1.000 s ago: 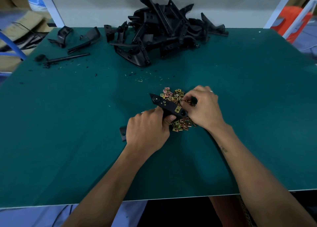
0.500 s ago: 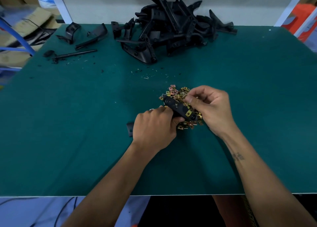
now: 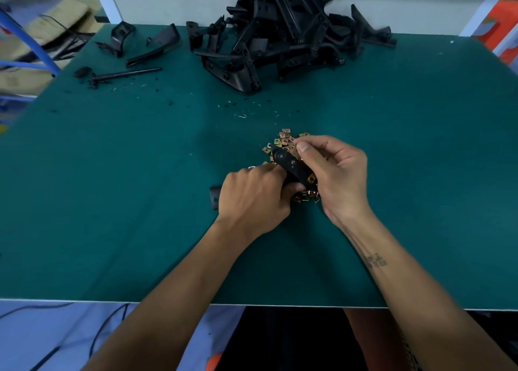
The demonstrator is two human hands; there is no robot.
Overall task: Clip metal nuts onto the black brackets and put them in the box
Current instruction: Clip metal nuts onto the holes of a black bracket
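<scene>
My left hand (image 3: 252, 199) grips a black bracket (image 3: 290, 164) near its lower end and holds it slanted over a small heap of brass-coloured metal nuts (image 3: 286, 140) in the middle of the green table (image 3: 140, 202). One nut (image 3: 311, 178) sits clipped on the bracket's near right edge. My right hand (image 3: 336, 174) is curled beside the bracket, thumb and fingertips pinched together above its upper part; whether a nut is between them is hidden. The bracket's other end (image 3: 214, 201) sticks out left of my left hand. No box is in view.
A big pile of black brackets (image 3: 280, 34) lies at the table's far edge. Loose black parts (image 3: 157, 43) and a thin black rod (image 3: 126, 73) lie at the far left. Small debris dots the mat. Cardboard boxes (image 3: 36, 42) stand off the table's left side.
My right hand has lifted off the nut heap and turned, its fingers now pinched above the bracket. My left hand keeps its grip on the bracket. The camera has tilted slightly.
</scene>
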